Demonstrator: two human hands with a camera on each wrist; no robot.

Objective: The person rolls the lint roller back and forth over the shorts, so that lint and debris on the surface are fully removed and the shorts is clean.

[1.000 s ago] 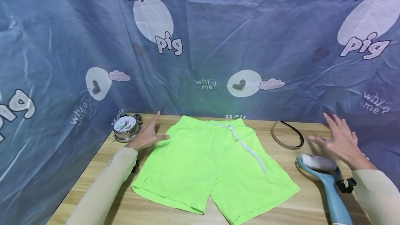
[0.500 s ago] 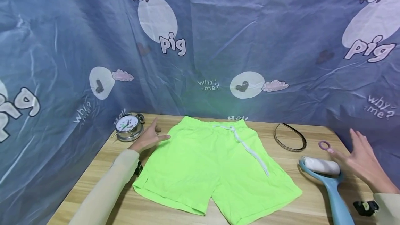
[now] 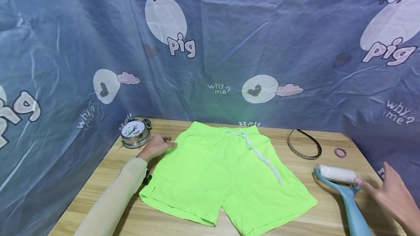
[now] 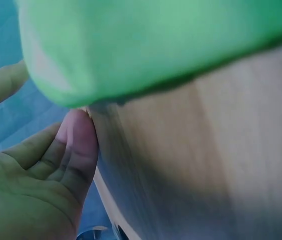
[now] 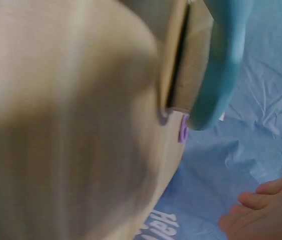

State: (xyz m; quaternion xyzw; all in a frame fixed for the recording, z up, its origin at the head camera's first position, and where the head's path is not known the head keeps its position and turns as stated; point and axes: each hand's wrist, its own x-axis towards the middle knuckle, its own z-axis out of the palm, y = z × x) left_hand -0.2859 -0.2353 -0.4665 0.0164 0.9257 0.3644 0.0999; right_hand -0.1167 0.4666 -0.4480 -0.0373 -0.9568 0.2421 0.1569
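Note:
Neon green shorts [image 3: 226, 170] with a white drawstring [image 3: 262, 157] lie spread flat on the wooden table. At their left side edge, my left hand [image 3: 156, 146] pinches the cloth between thumb and curled fingers. The left wrist view has the fingertips [image 4: 78, 132] right at the border of the shorts [image 4: 146, 45], the thumb tip hidden behind the cloth. Over at the right, my right hand [image 3: 388, 196] holds nothing, thumb and fingers spread apart. Its thumb tip overlaps the end of a blue-handled lint roller [image 3: 349, 201]. Part of that roller [image 5: 223, 65] fills the right wrist view's top.
A twin-bell alarm clock [image 3: 134, 134] stands left of my left hand. Behind the lint roller lie a headband [image 3: 304, 156] and a small purple ring [image 3: 340, 152]. A blue printed curtain [image 3: 223, 46] encloses the table's [image 3: 95, 188] back and sides.
My left fingers have curled in at the shorts' edge. The right hand has moved right and toward me, past the lint roller, uncovering the purple ring. The shorts still lie flat.

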